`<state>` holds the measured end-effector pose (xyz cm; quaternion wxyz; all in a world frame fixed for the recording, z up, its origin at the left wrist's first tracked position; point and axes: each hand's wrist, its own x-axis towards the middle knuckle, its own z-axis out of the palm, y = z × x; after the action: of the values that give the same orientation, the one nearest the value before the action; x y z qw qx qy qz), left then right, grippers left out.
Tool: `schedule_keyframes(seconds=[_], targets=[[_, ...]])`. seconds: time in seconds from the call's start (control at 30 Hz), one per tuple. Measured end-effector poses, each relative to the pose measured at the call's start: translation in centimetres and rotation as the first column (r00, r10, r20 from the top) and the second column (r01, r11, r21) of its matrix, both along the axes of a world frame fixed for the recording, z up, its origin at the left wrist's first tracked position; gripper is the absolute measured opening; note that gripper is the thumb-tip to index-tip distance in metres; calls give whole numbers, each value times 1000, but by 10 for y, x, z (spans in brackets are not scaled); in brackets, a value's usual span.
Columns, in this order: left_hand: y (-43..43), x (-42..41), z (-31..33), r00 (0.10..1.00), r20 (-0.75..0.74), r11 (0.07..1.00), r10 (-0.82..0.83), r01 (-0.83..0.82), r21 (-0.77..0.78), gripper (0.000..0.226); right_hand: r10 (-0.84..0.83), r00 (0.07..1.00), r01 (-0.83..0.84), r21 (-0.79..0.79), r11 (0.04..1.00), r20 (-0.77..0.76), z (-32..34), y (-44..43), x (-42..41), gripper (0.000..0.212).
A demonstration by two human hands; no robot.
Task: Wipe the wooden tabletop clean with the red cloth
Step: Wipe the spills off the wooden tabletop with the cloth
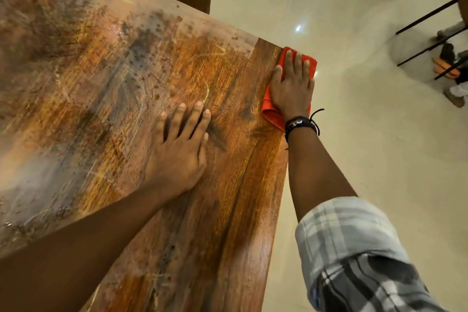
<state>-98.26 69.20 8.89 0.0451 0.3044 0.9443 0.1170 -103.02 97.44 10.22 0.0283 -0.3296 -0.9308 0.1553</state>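
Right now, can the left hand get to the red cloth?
Probably yes. The left hand lies flat on the tabletop, bare wood between it and the red cloth, which the right hand presses down.

One head-worn wide-angle view looks steeply down, close over the wooden tabletop (157, 99) filling the frame's left. Pale floor (367, 134) fills the right.

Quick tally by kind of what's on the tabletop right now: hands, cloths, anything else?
Hands: 2, left hand flat on the bare wood, right hand pressing the cloth
Red cloth: 1, at the right edge of the wooden tabletop
Other items: 0
Total: 3
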Motion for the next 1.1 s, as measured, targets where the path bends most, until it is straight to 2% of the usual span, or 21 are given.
schedule_keyframes(seconds=[0.17, 0.27, 0.5, 0.7, 0.93, 1.1], targets=[[-1, 4, 6, 999, 40, 999, -5, 3, 32, 57, -11, 1000, 11, 18, 1000, 3, 0, -64, 74, 58], [-7, 6, 16, 993, 113, 997, -24, 16, 75, 59, -23, 1000, 23, 26, 999, 14, 4, -115, 133, 61], [-91, 104, 23, 972, 9, 967, -236, 234, 98, 58, -75, 997, 74, 40, 996, 25, 2, -227, 267, 63], [-179, 172, 14, 956, -10, 950, -293, 292, 115, 55, -105, 994, 103, 108, 989, 13, 1, -324, 354, 58], [-205, 177, 13, 954, 29, 953, -297, 295, 73, 57, -122, 991, 114, 130, 985, 58, 1, -417, 402, 58], [-203, 177, 13, 965, 71, 966, -254, 250, 60, 58, -121, 989, 108, 155, 982, 82, 0, -420, 395, 57]])
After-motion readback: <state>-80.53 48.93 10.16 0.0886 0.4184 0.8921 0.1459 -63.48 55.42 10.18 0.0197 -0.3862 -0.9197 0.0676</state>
